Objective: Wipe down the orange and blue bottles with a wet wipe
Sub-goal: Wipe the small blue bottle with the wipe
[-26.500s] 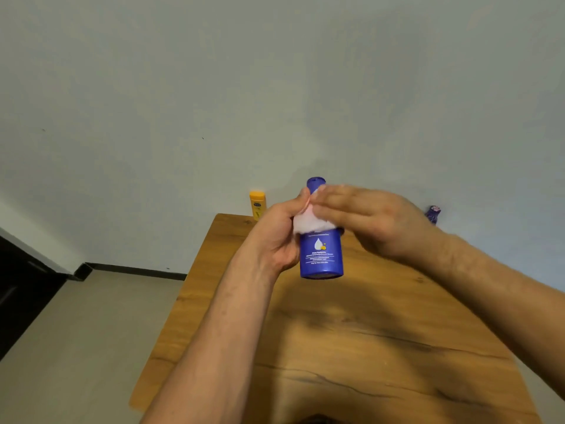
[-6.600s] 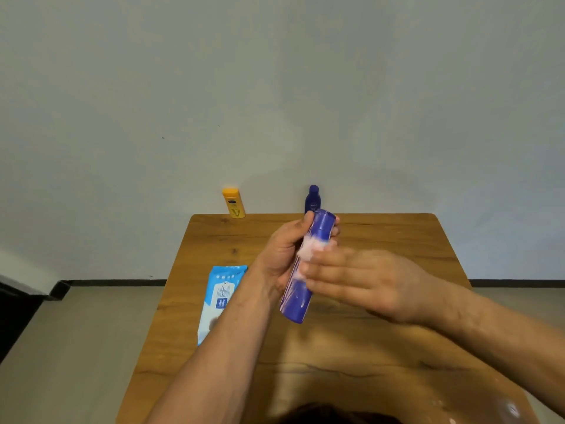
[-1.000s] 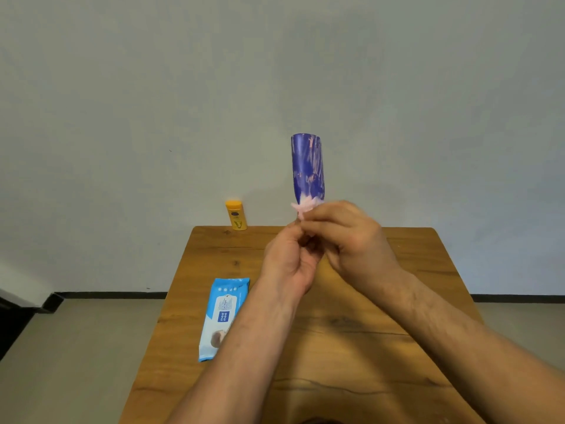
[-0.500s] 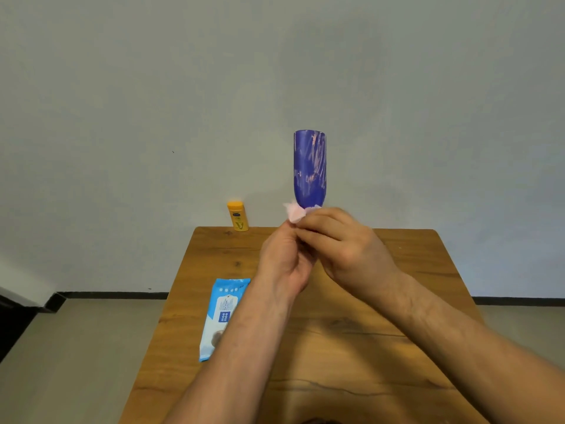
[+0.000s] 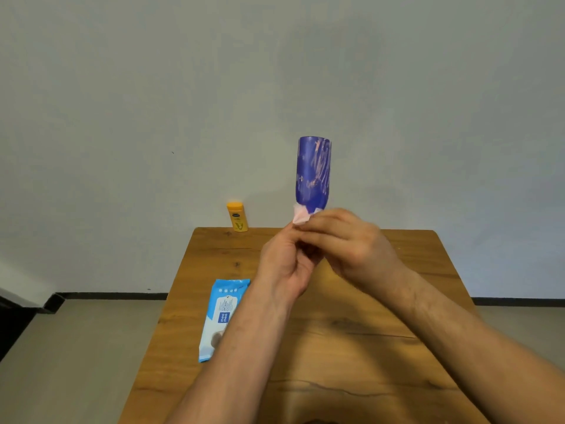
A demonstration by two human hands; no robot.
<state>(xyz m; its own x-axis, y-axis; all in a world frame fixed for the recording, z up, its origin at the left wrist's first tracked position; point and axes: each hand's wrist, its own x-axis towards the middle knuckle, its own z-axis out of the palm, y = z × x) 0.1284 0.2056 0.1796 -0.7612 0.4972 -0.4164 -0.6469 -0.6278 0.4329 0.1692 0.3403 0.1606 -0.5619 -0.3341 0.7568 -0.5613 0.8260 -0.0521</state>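
A blue bottle (image 5: pixel 313 174) is held upside down above the table, base up, its cap end hidden inside my hands. My left hand (image 5: pixel 284 269) grips the bottle's lower end from the left. My right hand (image 5: pixel 348 244) presses a pale pink wet wipe (image 5: pixel 299 216) around the bottle's neck; a corner of the wipe sticks out at the left. An orange bottle (image 5: pixel 237 216) stands upright at the table's far left edge, against the wall.
A blue and white wet wipe pack (image 5: pixel 221 318) lies flat on the left side of the wooden table (image 5: pixel 351 347). A grey wall rises right behind the table. Floor shows on both sides.
The upturned bottle has stayed nearly in place over the last second. The wipe's corner has shifted a little to the left as my right hand worked around the neck.
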